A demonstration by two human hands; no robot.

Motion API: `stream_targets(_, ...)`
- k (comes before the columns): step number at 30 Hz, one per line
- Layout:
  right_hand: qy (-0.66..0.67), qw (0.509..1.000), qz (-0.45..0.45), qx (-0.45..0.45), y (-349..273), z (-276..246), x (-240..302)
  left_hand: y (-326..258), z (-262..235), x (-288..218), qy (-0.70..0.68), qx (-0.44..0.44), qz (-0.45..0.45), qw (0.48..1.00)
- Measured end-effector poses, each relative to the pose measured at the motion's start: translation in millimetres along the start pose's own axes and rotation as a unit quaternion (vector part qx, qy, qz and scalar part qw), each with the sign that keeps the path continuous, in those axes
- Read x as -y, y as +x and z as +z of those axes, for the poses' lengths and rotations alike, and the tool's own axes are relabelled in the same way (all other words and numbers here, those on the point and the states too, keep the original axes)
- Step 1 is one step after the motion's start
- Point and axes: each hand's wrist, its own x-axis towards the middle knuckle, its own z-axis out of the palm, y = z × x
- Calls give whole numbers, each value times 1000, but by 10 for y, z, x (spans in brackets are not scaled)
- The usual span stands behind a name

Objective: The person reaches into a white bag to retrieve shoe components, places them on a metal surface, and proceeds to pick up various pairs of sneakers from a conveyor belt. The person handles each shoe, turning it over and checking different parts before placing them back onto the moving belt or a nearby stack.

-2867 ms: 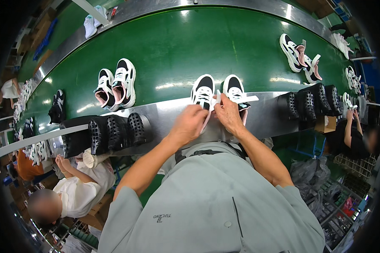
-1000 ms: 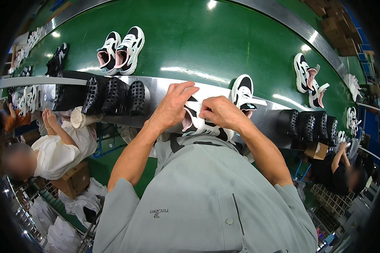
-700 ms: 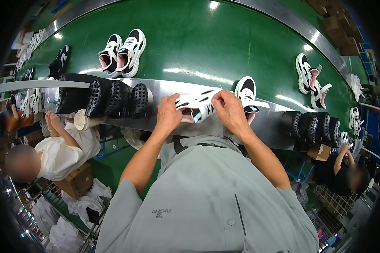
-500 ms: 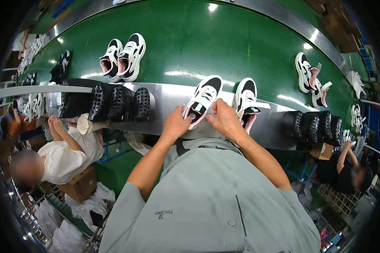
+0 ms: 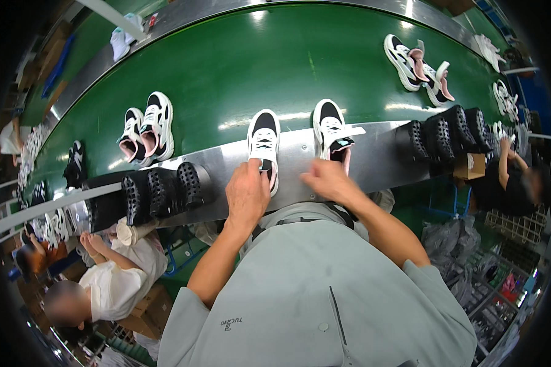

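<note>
Two white sneakers with black toes and pink lining stand toes-away on the metal ledge in front of me. My left hand [image 5: 248, 191] is closed at the collar of the left sneaker [image 5: 264, 139], whose strap lies flat across it. Beside the heel of the right sneaker [image 5: 329, 125] is my right hand [image 5: 332, 182], its fingers curled and smeared by motion. Whether it touches that shoe I cannot tell. The right sneaker's white strap [image 5: 349, 132] sticks out loose to the right.
A matching sneaker pair [image 5: 156, 126] sits left on the green belt [image 5: 226, 67]; another pair [image 5: 404, 64], straps raised, stands far right. Black perforated forms flank the ledge [image 5: 373, 147], left [image 5: 156, 192] and right [image 5: 441, 137]. Seated people work at left [image 5: 125, 269] and right [image 5: 493, 192].
My right hand has left the left sneaker and moved to the right sneaker's heel. My left hand stays on the left sneaker, which now points straighter ahead. The whole view has shifted.
</note>
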Motion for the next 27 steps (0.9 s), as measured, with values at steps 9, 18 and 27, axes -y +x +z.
stream_targets(9,26,936,-155,-316,189,-236,-729,458,1207,-539,-53,168,33,984)
stream_targets(18,-123,900,-227,-351,154,112,-858,458,1299,-522,-99,128,14,987)
stream_targets(27,119,943,63,-305,-54,326,-884,594,1117,-869,49,57,371,926)
